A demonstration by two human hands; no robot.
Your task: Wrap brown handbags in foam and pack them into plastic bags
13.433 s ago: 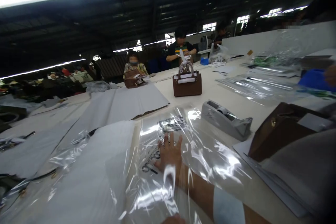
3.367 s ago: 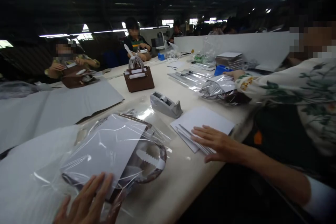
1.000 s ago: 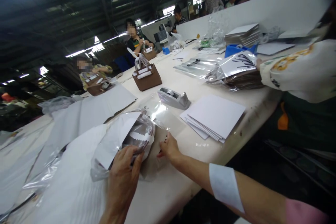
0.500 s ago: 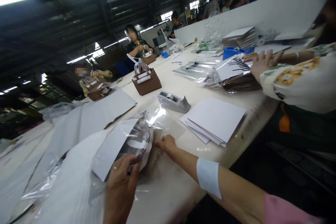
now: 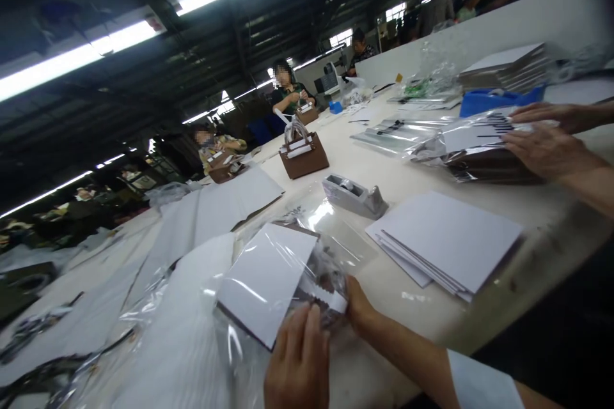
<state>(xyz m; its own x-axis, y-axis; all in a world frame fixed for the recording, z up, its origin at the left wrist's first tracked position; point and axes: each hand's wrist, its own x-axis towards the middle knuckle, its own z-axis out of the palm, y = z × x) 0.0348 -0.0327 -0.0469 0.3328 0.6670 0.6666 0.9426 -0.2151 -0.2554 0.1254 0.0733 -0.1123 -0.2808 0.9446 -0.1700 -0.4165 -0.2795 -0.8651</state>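
A brown bag inside a clear plastic sleeve, with a white card over its face, lies on the white table in front of me. My left hand rests at its near edge, fingers together and pressed on the plastic. At the package's right side is my right hand, with its fingers tucked in behind the plastic and mostly hidden. Both hands hold the package.
A grey tape dispenser and a stack of white cards lie to the right. Farther back a brown handbag stands upright. A co-worker's hands press another wrapped bag at far right. White sheets cover the left.
My right hand has drawn back from the loose plastic flap to the package's right side. The card face now tilts up toward me, and my left hand sits lower on it.
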